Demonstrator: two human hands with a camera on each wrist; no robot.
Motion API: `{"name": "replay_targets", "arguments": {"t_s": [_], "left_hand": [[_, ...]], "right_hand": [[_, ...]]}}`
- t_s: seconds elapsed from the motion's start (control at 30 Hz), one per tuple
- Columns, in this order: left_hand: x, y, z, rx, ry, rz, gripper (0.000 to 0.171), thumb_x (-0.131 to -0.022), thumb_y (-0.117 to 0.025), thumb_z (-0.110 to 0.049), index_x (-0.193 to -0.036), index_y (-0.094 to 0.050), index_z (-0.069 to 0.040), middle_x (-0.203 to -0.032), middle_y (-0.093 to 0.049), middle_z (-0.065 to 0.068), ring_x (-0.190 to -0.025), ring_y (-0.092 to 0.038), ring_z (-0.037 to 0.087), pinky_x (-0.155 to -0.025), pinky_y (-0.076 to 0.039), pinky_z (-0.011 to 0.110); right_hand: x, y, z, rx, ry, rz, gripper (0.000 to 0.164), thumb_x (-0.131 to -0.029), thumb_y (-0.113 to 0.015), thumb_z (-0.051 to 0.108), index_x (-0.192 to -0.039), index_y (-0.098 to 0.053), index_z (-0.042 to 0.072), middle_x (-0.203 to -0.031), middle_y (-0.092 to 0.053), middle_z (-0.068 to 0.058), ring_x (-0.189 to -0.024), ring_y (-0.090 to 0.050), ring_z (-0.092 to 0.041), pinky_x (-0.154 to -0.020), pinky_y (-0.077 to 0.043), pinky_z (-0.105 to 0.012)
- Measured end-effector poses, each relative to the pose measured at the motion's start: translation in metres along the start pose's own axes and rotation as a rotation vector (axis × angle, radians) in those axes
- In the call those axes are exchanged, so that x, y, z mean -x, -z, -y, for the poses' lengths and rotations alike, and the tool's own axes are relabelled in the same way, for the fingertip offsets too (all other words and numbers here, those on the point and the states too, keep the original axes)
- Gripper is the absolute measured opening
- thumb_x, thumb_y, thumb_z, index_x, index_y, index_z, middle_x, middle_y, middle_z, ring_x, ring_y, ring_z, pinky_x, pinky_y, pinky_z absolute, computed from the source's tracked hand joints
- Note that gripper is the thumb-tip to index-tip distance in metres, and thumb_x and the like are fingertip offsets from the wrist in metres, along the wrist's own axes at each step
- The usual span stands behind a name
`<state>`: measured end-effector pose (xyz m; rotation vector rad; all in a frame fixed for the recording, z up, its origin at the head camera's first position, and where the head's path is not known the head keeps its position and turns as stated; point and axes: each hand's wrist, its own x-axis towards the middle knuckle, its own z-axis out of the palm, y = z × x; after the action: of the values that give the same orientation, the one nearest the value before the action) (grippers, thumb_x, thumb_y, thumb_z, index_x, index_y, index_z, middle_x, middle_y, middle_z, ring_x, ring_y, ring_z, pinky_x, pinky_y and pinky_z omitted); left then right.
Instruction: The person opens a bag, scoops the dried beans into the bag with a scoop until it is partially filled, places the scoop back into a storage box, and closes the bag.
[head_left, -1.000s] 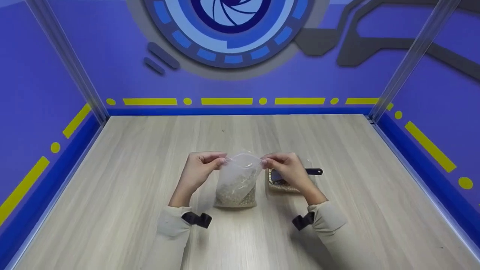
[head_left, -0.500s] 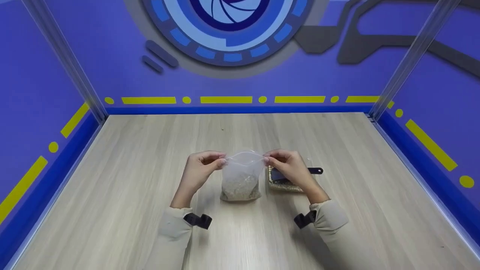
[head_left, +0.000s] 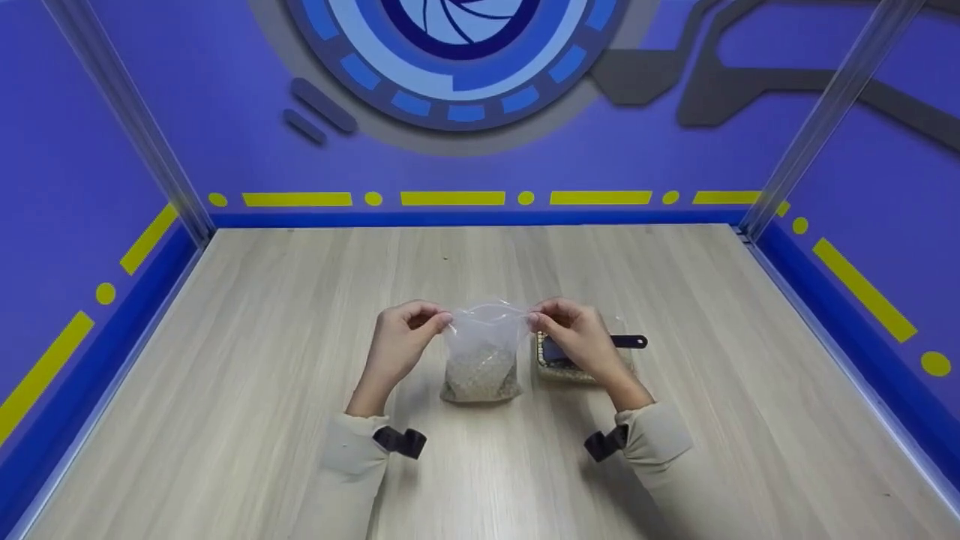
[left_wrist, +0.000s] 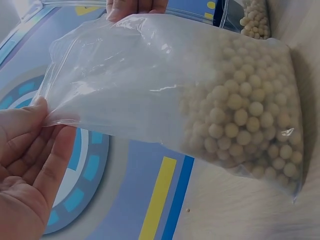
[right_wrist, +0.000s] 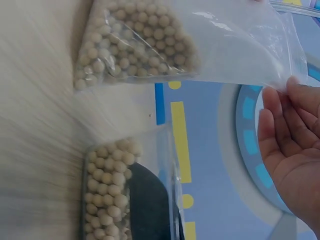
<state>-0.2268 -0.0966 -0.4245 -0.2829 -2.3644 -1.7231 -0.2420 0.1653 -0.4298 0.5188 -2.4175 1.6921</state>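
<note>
A translucent plastic zip bag (head_left: 482, 360) stands upright at the middle of the table, its lower half filled with small beige balls (left_wrist: 242, 117). My left hand (head_left: 405, 337) pinches the bag's top left corner between thumb and fingers. At the opposite top corner, my right hand (head_left: 576, 334) pinches the edge the same way. The bag's mouth is stretched between the two hands and its bottom is at the tabletop. Beyond the balls, the upper part of the bag (left_wrist: 115, 75) looks cloudy and bare in the left wrist view.
Right of the bag, partly behind my right hand, a clear box (right_wrist: 172, 165) holds more beige balls (right_wrist: 107, 185). A black scoop (right_wrist: 150, 200) lies in it, its handle (head_left: 630, 342) sticking out to the right. Blue printed walls (head_left: 480, 172) enclose the wooden table (head_left: 262, 337).
The bag has swung from a slight tilt to upright and its bottom has shifted a little right and away from me. Both hands keep their pinch on its corners.
</note>
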Motion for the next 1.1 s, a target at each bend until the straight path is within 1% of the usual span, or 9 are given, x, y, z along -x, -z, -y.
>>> {"name": "replay_targets", "arguments": {"t_s": [0.13, 0.27, 0.4, 0.5, 0.6, 0.73, 0.87, 0.97, 1.1], "left_hand": [[-0.001, -0.002, 0.001, -0.014, -0.01, -0.019, 0.01, -0.086, -0.071, -0.016, -0.087, -0.073, -0.006, -0.076, -0.067, 0.003, -0.07, -0.058, 0.011, -0.062, -0.047, 0.019], [-0.001, -0.003, 0.004, -0.006, -0.017, -0.04, 0.009, -0.086, -0.07, -0.015, -0.087, -0.073, -0.006, -0.076, -0.067, 0.004, -0.069, -0.058, 0.012, -0.062, -0.047, 0.02], [-0.001, -0.004, 0.007, 0.05, 0.005, -0.05, 0.011, -0.086, -0.071, -0.014, -0.09, -0.074, -0.004, -0.08, -0.07, 0.007, -0.072, -0.063, 0.013, -0.066, -0.054, 0.023], [-0.002, -0.003, 0.008, 0.076, 0.011, -0.049, 0.013, -0.085, -0.071, -0.014, -0.091, -0.075, -0.003, -0.082, -0.072, 0.01, -0.073, -0.066, 0.013, -0.068, -0.056, 0.024], [-0.002, -0.003, 0.007, 0.06, -0.004, -0.047, 0.013, -0.085, -0.071, -0.014, -0.09, -0.075, -0.003, -0.081, -0.071, 0.009, -0.072, -0.065, 0.014, -0.067, -0.055, 0.021], [-0.002, -0.004, 0.007, 0.015, -0.028, -0.058, 0.011, -0.085, -0.071, -0.014, -0.087, -0.074, -0.004, -0.077, -0.07, 0.007, -0.07, -0.063, 0.016, -0.064, -0.052, 0.02], [-0.003, -0.006, 0.007, -0.023, -0.035, -0.075, 0.009, -0.085, -0.071, -0.013, -0.085, -0.073, -0.004, -0.074, -0.068, 0.006, -0.068, -0.061, 0.017, -0.061, -0.049, 0.019], [-0.003, -0.006, 0.007, -0.03, -0.033, -0.081, 0.009, -0.085, -0.071, -0.012, -0.084, -0.073, -0.003, -0.074, -0.067, 0.006, -0.066, -0.059, 0.014, -0.06, -0.048, 0.019], [-0.002, -0.008, 0.006, -0.058, -0.065, -0.08, 0.008, -0.086, -0.069, -0.008, -0.083, -0.07, -0.001, -0.074, -0.066, 0.007, -0.065, -0.056, 0.011, -0.059, -0.046, 0.019]], "right_hand": [[0.002, -0.004, -0.002, 0.031, 0.035, -0.049, 0.014, -0.088, -0.067, 0.009, -0.088, -0.069, -0.004, -0.081, -0.069, -0.016, -0.072, -0.062, -0.008, -0.066, -0.05, -0.016], [0.003, -0.006, -0.003, 0.048, 0.064, -0.068, 0.011, -0.088, -0.067, 0.009, -0.086, -0.069, -0.002, -0.079, -0.069, -0.013, -0.071, -0.061, -0.006, -0.064, -0.049, -0.015], [0.003, -0.006, -0.005, 0.001, 0.053, -0.054, 0.013, -0.088, -0.067, 0.009, -0.088, -0.07, -0.003, -0.08, -0.069, -0.014, -0.07, -0.061, -0.005, -0.063, -0.05, -0.017], [0.003, -0.006, -0.007, -0.037, 0.029, -0.043, 0.014, -0.088, -0.066, 0.008, -0.09, -0.07, -0.006, -0.081, -0.069, -0.017, -0.071, -0.061, -0.005, -0.064, -0.051, -0.019], [0.003, -0.006, -0.004, -0.044, 0.008, -0.038, 0.015, -0.088, -0.065, 0.005, -0.092, -0.069, -0.008, -0.083, -0.069, -0.021, -0.071, -0.061, -0.004, -0.066, -0.053, -0.023], [0.005, -0.006, 0.01, -0.033, -0.012, -0.035, 0.013, -0.089, -0.063, 0.001, -0.091, -0.067, -0.011, -0.083, -0.068, -0.024, -0.071, -0.061, -0.005, -0.068, -0.054, -0.025], [0.007, -0.008, 0.019, -0.02, -0.02, -0.043, 0.012, -0.089, -0.062, -0.001, -0.09, -0.066, -0.012, -0.082, -0.067, -0.024, -0.071, -0.061, -0.006, -0.066, -0.052, -0.02], [0.006, -0.01, 0.013, -0.011, -0.023, -0.065, 0.011, -0.088, -0.063, 0.0, -0.089, -0.067, -0.011, -0.082, -0.067, -0.022, -0.07, -0.059, -0.006, -0.064, -0.049, -0.016], [0.003, -0.012, 0.001, 0.003, -0.014, -0.085, 0.011, -0.088, -0.066, 0.005, -0.088, -0.069, -0.006, -0.081, -0.068, -0.019, -0.068, -0.058, -0.005, -0.062, -0.046, -0.015]]}}
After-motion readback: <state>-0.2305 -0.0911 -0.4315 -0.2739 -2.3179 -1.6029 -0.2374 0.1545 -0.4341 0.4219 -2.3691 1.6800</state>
